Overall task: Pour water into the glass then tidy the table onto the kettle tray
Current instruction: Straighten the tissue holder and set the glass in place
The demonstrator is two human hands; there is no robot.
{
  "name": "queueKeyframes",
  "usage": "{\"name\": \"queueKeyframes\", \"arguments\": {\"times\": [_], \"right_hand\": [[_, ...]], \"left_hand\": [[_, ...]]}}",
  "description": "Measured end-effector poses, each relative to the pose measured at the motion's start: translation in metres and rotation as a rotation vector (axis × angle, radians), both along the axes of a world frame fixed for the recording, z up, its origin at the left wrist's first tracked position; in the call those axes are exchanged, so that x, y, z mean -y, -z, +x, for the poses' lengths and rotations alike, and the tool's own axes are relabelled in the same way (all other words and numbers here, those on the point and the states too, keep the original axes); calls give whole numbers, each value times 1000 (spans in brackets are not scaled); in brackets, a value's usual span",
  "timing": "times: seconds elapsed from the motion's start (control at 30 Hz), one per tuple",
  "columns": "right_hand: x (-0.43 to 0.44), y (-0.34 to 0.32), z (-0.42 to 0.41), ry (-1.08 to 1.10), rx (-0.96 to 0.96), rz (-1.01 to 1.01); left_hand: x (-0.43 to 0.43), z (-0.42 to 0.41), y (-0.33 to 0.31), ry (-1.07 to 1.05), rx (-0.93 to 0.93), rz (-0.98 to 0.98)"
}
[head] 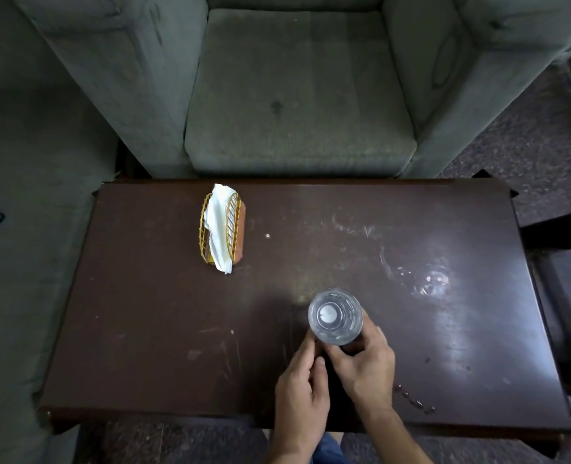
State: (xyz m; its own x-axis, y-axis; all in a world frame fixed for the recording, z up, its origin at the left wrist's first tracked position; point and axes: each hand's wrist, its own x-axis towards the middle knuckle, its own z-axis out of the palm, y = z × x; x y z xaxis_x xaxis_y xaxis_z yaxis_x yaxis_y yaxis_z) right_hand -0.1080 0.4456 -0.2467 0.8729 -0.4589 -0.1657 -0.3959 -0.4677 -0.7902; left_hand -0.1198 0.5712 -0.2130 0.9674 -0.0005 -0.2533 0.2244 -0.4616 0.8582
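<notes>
Glass (336, 318) is being held upright on the desk (143, 313), near the front edge and a little right of the middle. Its near lower wall is being gripped by the right hand (366, 370), fingers curled round it. Its near-left side is being pinched by the left hand (300, 386), thumb tucked low, so both hands are grasping the glass. No kettle or tray is being shown in this view.

Step judged: the glass is being steadied or positioned, either for pouring or for moving. It should be kept vertical, gripped low on the wall with the rim left free, and lifted rather than dragged across the scratched top.

The glass is clear, round and smooth-walled, probably slippery if wet. Whether water is inside cannot be told; only a white patch is being seen at its centre. The desk is dark glossy wood, scuffed and smeared. Droplets (414, 401) are lying toward the front-right corner, so slipping is being risked there.

A gold wire napkin holder (203, 229) with limp white napkins (218, 226) is standing toward the far-left corner. A grey fabric armchair (297, 105) is standing beyond the far edge.
</notes>
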Motion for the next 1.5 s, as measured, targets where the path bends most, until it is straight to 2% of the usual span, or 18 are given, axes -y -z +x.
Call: {"name": "queueKeyframes", "arguments": {"times": [0.37, 0.57, 1.07, 1.5], "right_hand": [[-23, 2, 56, 41, 95, 45], [-31, 2, 81, 75, 121, 5], [-43, -4, 137, 66, 183, -13], [-49, -3, 156, 84, 155, -38]], "left_hand": [[1, 7, -10, -41, -38, -41], [-2, 11, -16, -80, -65, -62], [-1, 25, -29, -80, -13, -102], [-8, 44, -33, -101, -17, -131]]}}
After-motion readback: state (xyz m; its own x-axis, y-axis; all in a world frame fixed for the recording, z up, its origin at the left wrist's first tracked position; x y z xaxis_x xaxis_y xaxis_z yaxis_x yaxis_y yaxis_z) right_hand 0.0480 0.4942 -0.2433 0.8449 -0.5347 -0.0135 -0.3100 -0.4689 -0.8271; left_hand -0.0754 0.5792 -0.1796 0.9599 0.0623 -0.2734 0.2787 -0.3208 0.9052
